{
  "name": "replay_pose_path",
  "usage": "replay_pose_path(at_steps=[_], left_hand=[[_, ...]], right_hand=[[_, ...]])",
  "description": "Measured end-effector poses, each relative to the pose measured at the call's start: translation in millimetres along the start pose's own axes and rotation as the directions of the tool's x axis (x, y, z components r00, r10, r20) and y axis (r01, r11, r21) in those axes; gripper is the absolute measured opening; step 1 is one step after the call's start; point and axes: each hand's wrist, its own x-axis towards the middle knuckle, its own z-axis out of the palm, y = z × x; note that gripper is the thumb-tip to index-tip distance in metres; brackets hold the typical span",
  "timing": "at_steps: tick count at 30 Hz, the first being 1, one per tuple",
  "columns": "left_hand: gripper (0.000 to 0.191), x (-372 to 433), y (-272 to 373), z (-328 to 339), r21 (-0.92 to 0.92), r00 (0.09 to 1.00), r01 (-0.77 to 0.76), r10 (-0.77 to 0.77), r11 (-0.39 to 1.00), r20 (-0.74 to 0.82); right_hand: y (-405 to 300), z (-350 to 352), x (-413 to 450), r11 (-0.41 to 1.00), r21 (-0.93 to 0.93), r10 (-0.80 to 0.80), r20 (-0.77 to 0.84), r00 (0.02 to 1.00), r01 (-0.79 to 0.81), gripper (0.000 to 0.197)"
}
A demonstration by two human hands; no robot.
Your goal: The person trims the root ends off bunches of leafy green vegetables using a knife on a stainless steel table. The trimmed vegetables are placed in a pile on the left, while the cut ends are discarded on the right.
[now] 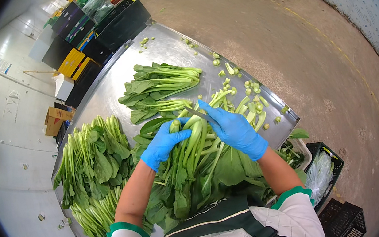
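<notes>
My left hand (pixel 167 140), in a blue glove, grips a leafy green vegetable (pixel 193 135) near its pale base, with the leaves hanging towards me. My right hand (pixel 235 127), gloved too, holds a knife (pixel 201 114) whose blade lies across the stalks close to the base. Under both hands spreads a heap of loose leafy greens (pixel 231 166). Beyond my left hand, bunches of greens (pixel 163 80) lie with their stalks to the right. Cut-off stem ends (pixel 251 87) and pale stalk pieces are scattered past my right hand.
The steel table (pixel 114 81) has a raised left edge. Stacked greens (pixel 98 158) cover its left side. Dark crates (pixel 121 24) stand at the far end. On the right are a white basket (pixel 303 152), a black crate (pixel 329 161) with bagged greens, and another black crate (pixel 342 218).
</notes>
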Motion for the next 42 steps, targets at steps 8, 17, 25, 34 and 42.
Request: replay_pose_path(at_steps=[8, 17, 25, 34, 42], left_hand=[[0.041, -4.4, -2.2, -12.2, -0.019, 0.999, -0.001, 0.002, 1.000, 0.041], [0.038, 0.5, -8.4, -6.7, 0.148, 0.996, 0.044, -0.032, 0.988, -0.083], [0.048, -32.1, 8.0, -0.6, 0.867, 0.794, -0.250, 0.604, 0.431, -0.072], [0.063, -30.0, -3.4, -46.9, -0.122, 0.976, -0.216, 0.219, 0.969, 0.012], [0.067, -65.0, -6.8, -181.1, -0.412, 0.627, -0.774, 0.496, 0.481, -0.600]], right_hand=[[3.5, -2.9, -5.1, 0.999, -0.033, 0.022, 0.186, 0.982, -0.016, 0.059], [-4.3, 13.7, -13.9, 0.336, 0.735, 0.485, 0.401, 0.777, -0.589, 0.046], [22.5, 35.6, -26.9, 0.208, 0.769, 0.568, 0.409, 0.715, -0.605, 0.036], [4.2, 20.1, 3.9, 0.256, 0.739, 0.451, 0.480, 0.753, -0.624, 0.037], [57.4, 43.1, 59.0, 0.437, 0.679, 0.471, 0.386, 0.793, -0.590, 0.031]])
